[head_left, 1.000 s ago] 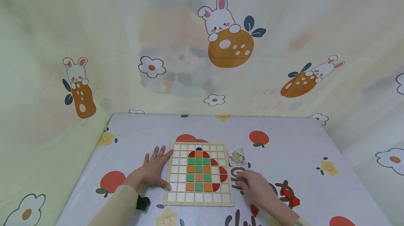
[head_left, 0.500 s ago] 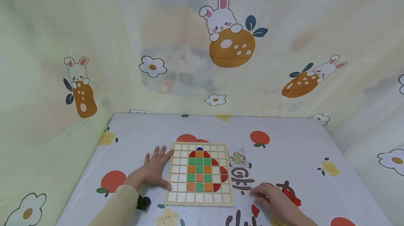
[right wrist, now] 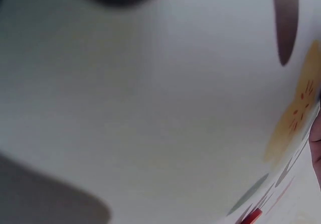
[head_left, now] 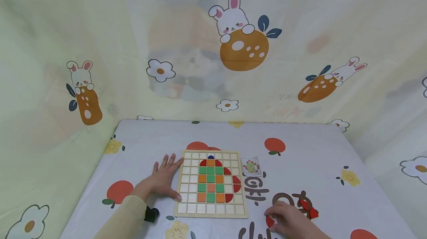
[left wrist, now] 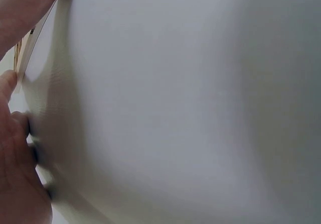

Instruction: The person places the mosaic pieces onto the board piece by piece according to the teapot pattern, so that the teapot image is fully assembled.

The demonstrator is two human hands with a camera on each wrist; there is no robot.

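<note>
A wooden grid board [head_left: 210, 215] lies on the table, with green, orange and red tiles set in its middle and right squares and a blue one at the top. My left hand [head_left: 163, 179] rests at its left side, fingers spread, with thumb and forefinger at the frame. In the left wrist view, the fingers [left wrist: 15, 13] reach the board's edge. Right of the board's lower corner, my right hand [head_left: 288, 218] has curled fingers, with thumb and forefinger on either side of a small red quarter-round tile [head_left: 269, 222], pinching it at the table.
A small pattern card [head_left: 251, 166] lies against the board's upper right side. More red tiles [head_left: 313, 213] sit beyond my right hand. A black object [head_left: 151, 215] is by my left wrist. A printed cloth [head_left: 166, 131] covers the table, with a curtain [head_left: 186, 113] behind.
My right hand has drawn away from the board's right side, toward the lower right, and its fingers have come down onto the red tile. The left hand stays put.
</note>
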